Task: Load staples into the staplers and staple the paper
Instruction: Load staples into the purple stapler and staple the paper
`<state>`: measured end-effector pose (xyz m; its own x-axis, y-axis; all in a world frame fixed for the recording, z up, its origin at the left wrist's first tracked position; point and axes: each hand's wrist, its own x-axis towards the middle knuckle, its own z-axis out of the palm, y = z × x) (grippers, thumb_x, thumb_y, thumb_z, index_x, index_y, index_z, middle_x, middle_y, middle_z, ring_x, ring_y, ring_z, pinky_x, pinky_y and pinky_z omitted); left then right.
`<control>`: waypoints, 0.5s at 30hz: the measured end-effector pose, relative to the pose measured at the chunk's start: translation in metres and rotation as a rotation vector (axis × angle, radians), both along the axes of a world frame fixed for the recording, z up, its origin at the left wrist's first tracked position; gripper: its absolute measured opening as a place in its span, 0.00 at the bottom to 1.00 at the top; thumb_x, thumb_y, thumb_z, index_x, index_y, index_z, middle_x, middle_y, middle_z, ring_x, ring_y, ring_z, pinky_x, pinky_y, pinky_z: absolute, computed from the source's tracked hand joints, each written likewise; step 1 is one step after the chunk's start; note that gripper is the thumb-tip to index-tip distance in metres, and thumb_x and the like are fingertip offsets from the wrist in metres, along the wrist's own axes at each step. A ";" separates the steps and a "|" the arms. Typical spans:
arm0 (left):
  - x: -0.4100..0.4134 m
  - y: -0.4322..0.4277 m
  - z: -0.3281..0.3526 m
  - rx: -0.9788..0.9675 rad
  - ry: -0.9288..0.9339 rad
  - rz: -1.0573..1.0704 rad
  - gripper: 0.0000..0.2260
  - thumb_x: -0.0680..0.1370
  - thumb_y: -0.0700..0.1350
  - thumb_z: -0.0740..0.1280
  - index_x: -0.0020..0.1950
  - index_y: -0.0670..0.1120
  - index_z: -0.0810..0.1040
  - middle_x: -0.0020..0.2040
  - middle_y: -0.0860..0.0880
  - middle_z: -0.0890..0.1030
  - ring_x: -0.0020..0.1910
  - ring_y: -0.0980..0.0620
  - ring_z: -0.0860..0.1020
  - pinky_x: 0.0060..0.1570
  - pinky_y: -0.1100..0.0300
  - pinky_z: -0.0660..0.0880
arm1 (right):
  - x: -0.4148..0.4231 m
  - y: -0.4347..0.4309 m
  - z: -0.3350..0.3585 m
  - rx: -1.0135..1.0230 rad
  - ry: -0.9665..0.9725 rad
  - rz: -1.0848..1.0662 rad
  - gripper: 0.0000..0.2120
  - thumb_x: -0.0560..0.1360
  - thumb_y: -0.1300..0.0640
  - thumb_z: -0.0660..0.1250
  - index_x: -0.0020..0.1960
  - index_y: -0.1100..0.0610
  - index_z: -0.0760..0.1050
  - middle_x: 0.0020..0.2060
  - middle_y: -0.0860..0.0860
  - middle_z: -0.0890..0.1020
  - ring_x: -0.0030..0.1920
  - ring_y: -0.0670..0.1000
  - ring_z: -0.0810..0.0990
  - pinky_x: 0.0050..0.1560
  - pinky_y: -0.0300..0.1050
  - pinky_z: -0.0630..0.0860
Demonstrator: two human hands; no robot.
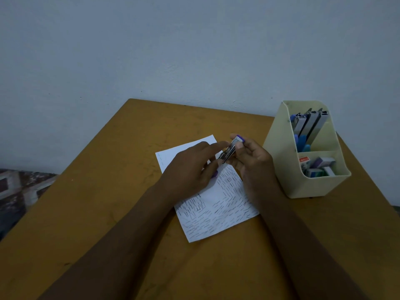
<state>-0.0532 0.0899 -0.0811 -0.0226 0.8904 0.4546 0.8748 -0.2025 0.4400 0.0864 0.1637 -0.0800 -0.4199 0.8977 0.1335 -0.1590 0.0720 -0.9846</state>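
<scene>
Two bare forearms (121, 234) are stretching up from the bottom of the frame across a mustard-brown wooden table (86, 213), and wide bare tabletop is lying open at lower left and lower right. The table's far edge is butting against a pale grey-blue wall (194, 50); its left edge is slanting past patterned fabric (19, 187). At centre, over a white paper sheet (216, 213) lined with dark staple marks, the right hand (253, 161) is gripping a small purple-and-silver stapler (230, 149), tilted up. The left hand (190, 169) is pinching its metal rail, index finger extended. A cream plastic organiser (281, 161) is standing near the right edge, holding spare staplers (307, 124) and staple boxes (318, 167).
</scene>
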 end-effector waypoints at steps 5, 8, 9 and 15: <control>-0.001 0.001 -0.003 0.038 0.042 0.007 0.18 0.79 0.45 0.64 0.69 0.52 0.71 0.49 0.50 0.79 0.40 0.55 0.76 0.38 0.57 0.77 | 0.001 0.001 -0.001 -0.019 0.026 0.023 0.11 0.81 0.57 0.58 0.58 0.53 0.76 0.48 0.53 0.83 0.51 0.51 0.82 0.58 0.51 0.77; -0.001 0.001 -0.004 0.064 0.057 -0.005 0.18 0.78 0.46 0.63 0.69 0.52 0.71 0.49 0.50 0.79 0.39 0.55 0.77 0.36 0.57 0.77 | 0.000 0.002 -0.002 -0.020 0.031 0.017 0.12 0.81 0.58 0.58 0.60 0.56 0.75 0.47 0.53 0.83 0.50 0.51 0.82 0.56 0.49 0.77; 0.000 0.001 -0.004 0.070 0.065 -0.009 0.19 0.78 0.46 0.62 0.69 0.52 0.71 0.49 0.50 0.79 0.39 0.55 0.77 0.36 0.58 0.76 | 0.000 0.002 -0.002 -0.019 0.030 0.018 0.12 0.81 0.58 0.58 0.60 0.57 0.75 0.47 0.53 0.82 0.50 0.51 0.82 0.56 0.49 0.77; 0.000 0.001 -0.004 0.074 0.030 -0.012 0.17 0.78 0.47 0.63 0.67 0.51 0.73 0.46 0.51 0.80 0.37 0.58 0.75 0.36 0.62 0.75 | 0.001 0.002 -0.002 -0.026 0.029 0.018 0.11 0.81 0.58 0.58 0.58 0.55 0.76 0.47 0.54 0.82 0.50 0.52 0.82 0.55 0.49 0.77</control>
